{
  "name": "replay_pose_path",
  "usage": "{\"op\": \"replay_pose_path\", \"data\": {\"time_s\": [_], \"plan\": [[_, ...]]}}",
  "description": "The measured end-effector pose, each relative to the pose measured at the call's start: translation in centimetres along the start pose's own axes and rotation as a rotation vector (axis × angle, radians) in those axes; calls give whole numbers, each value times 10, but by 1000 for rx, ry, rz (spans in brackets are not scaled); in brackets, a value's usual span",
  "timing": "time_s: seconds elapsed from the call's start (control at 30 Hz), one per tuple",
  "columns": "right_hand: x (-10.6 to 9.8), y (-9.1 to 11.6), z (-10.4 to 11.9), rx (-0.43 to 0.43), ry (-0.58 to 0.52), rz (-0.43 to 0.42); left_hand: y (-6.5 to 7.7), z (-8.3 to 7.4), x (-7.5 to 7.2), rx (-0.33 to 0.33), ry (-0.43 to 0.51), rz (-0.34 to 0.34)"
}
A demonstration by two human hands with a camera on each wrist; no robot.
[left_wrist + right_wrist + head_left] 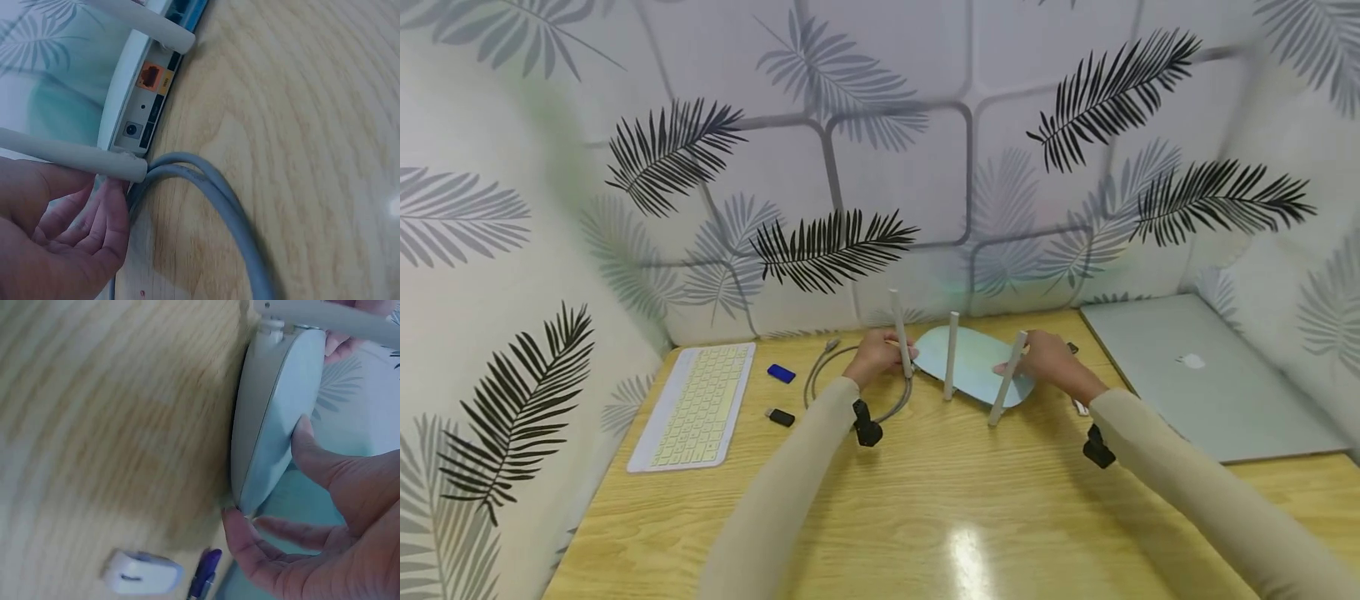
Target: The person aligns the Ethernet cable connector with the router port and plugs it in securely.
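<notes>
1. White plastic makes up the router, which sits between the two hands, on or just above the worktop; the views do not settle which.
2. At the router's left end, the left hand curls its fingers beside an antenna, seemingly pinching the casing. The right hand grips the router's right end, thumb on top, fingertips at the edge.
3. Handling it well, as a judgement: support both ends evenly, put the load on the casing rather than the antennas, and leave the grey cable clear of the underside.
4. Counted on the router: three antennas showing, one orange Ethernet port, one round power socket.
5. Left of the router: one cable, one black USB stick, one blue stick, one white keyboard.
6. Right of the router: one closed silver laptop; off its right end, one small white device and one purple pen-like thing, both too blurred to name.
</notes>
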State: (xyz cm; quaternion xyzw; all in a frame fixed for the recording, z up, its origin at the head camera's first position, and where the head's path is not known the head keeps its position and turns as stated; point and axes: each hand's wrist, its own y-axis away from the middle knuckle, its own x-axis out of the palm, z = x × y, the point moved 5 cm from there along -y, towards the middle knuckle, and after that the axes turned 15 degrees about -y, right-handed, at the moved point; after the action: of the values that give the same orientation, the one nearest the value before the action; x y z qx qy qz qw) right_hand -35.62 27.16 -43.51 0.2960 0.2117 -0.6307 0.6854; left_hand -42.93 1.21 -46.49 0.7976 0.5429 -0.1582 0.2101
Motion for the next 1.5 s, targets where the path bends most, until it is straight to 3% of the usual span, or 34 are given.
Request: {"op": "replay_pose_path", "data": {"time_s": [0.2, 0.3, 0.47, 0.8, 1.07, 1.3, 1.5], "plan": [[-3, -1, 7, -43, 49, -53, 11, -7, -2, -7, -93, -90], [-6, -3, 8, -74, 19, -63, 17, -9, -1, -14, -118, -117], [-11, -8, 9, -78, -86, -35, 26, -9, 4, -51, -78, -94], [-19, -10, 0, -28, -100, 56, 36, 3, 14, -116, 104, -92], [-18, -24, -13, -56, -47, 50, 41, -3, 22, -80, 155, -94], [-21, -39, -32, -80, -57, 118, 42, -1, 27, -70, 159, -86], [-23, -38, -32, -41, -72, 151, 43, 2, 26, -61, 172, -84]]}}
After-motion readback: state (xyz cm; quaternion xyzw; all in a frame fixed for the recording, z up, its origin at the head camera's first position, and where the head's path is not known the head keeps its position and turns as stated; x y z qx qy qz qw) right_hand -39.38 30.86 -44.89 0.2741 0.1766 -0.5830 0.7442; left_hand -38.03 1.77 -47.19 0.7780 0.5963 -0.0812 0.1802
